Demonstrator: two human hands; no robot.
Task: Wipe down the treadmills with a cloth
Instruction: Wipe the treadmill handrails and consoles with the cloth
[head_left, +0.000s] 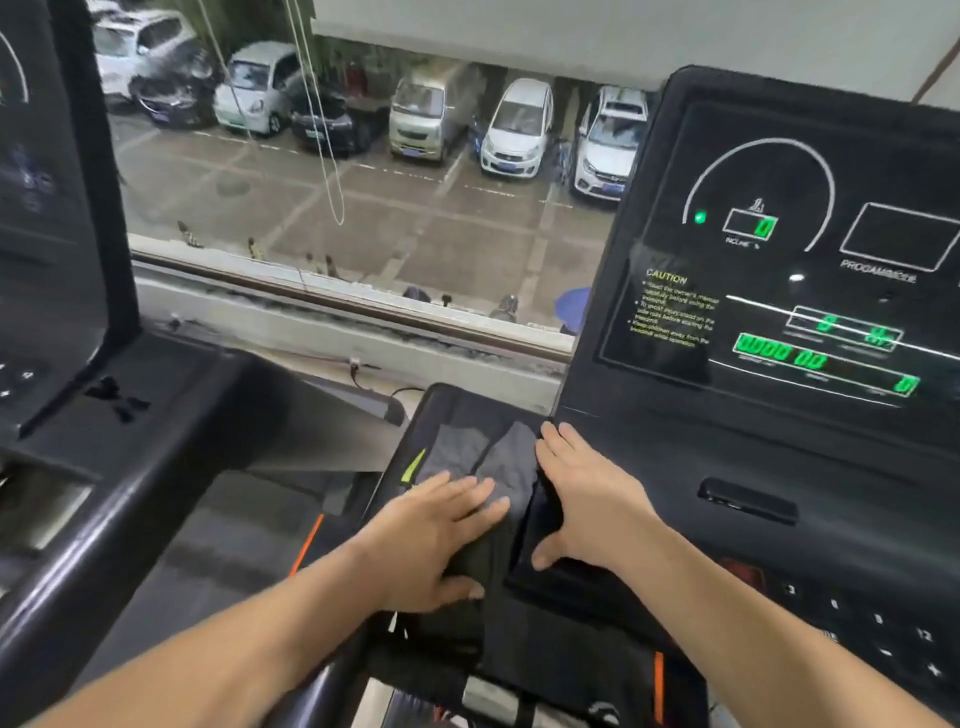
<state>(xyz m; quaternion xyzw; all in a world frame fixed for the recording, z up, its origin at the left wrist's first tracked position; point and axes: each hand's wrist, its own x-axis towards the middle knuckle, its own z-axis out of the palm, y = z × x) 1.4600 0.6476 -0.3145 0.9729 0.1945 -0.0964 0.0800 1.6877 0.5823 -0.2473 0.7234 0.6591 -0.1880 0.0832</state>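
- The left hand (436, 540) lies palm down with its fingers straight and slightly spread. It presses on the near part of the cloth and grips nothing.
- The right hand (587, 499), just to the right of the left one, is also flat, with straight fingers and the thumb splayed back toward the person. It holds nothing. Its fingers run along the cloth's right edge, but I cannot tell whether they touch fabric or only plastic.
- Under the right thumb is a dark recessed pocket (576, 579) in the treadmill's ledge.
- To the right of the right wrist is the keypad (878, 618). A firm wipe there could likely press a button.
- The grey cloth (511, 462) lies under the left fingers and reaches past both sets of fingertips, rumpled into folds on the ledge.
- The cloth looks light, soft and limp, so it will probably bunch up and skid on smooth plastic.
- A flat palm over its middle, or a loose gather of its centre in the fist, should control it better than a pinch at a corner, which would leave the rest trailing.
- Beyond and above the right hand is the console display (810, 291), with lit green digits. It looks hard and glossy, so the cloth should glide over it.
- Far to the left of the left hand stands a neighbouring treadmill's console (47, 234).
- Ahead of the fingertips is a window (363, 223) looking onto parked cars (514, 130).
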